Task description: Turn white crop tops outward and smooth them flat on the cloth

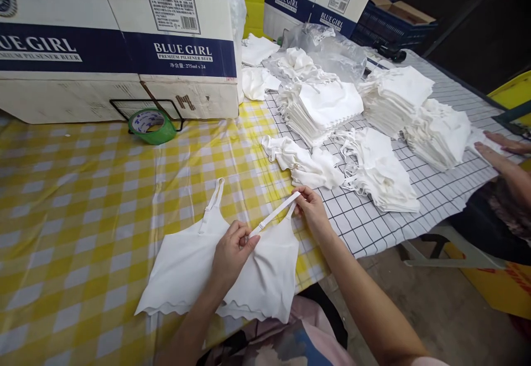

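A white bra top (186, 266) with a scalloped hem lies spread on the yellow checked tablecloth in front of me. Its left strap (213, 197) stands up in a loop with a small slider on it. The right-hand strap (274, 214) is drawn out in a slanting line between my two hands. My left hand (233, 252) pinches the strap's lower end, close to the top edge of the cup. My right hand (310, 207) is closed on the strap's upper end, with the fingertips pressed together.
White folded garments (319, 106) stand in several stacks on the black-and-white grid cloth. A large beer carton (124, 89) stands at the back left, with a roll of green tape (155, 134) before it. Another person's hands (504, 153) rest at the right edge.
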Demonstrator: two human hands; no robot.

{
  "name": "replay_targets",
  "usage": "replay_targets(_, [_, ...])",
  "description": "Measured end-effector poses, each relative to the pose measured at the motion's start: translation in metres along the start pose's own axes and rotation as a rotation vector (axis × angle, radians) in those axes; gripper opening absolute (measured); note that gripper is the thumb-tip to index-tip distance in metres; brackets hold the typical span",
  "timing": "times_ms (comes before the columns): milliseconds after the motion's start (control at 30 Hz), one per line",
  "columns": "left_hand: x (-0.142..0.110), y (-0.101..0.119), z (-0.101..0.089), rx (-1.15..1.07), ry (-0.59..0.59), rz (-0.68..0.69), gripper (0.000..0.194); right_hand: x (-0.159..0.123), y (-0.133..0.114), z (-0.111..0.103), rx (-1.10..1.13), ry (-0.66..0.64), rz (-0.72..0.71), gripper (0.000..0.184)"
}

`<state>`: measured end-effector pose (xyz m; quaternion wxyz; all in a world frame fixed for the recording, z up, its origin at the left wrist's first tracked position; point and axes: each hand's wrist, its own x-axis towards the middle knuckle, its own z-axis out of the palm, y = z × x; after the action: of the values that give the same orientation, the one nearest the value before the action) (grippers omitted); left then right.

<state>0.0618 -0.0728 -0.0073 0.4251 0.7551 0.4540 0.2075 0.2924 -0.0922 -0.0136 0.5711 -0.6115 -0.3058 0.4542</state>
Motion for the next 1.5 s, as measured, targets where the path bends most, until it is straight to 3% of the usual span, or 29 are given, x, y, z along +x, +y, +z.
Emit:
replay_targets(200, [-0.003,0.001,-0.003,0.02,-0.052,0.031,0.02,0.001,0.005,-0.002,0.009,-0.012,0.019,0.024])
replay_targets(367, [-0.019,-0.005,-0.001,0.192,-0.058,0.243,0.019,-0.007,-0.007,-0.006,0.005,-0.072,0.059,0.02])
replay_targets(667, [-0.076,-0.022,-0.001,0.46,0.036,0.406,0.037,-0.053,-0.039,-0.026,-0.225,-0.513,0.114,0.007])
replay_targets(833, [-0.092,-0.027,-0.008,0.56,0.032,0.474,0.044,-0.07,-0.048,-0.035,-0.447,-0.684,0.001,0.016])
replay_targets(967, [-0.102,-0.033,-0.013,0.59,0.01,0.448,0.048,-0.083,-0.055,-0.033,-0.542,-0.785,-0.023,0.021])
replay_targets(1100, [-0.105,-0.037,-0.013,0.595,0.005,0.42,0.044,-0.09,-0.055,-0.03,-0.607,-0.784,-0.039,0.008])
replay_targets(1300, [-0.1,-0.033,-0.015,0.513,0.009,0.415,0.036,-0.091,-0.051,-0.028,-0.693,-0.634,-0.024,0.012])
replay_targets(1400, [-0.091,-0.03,-0.021,0.412,0.1,0.296,0.029,-0.091,-0.047,-0.026,-0.743,-0.6,-0.029,0.013])
replay_targets(1500, [-0.073,-0.029,-0.032,0.406,0.289,0.057,0.027,-0.091,-0.043,-0.022,-0.785,-0.625,-0.055,0.012])
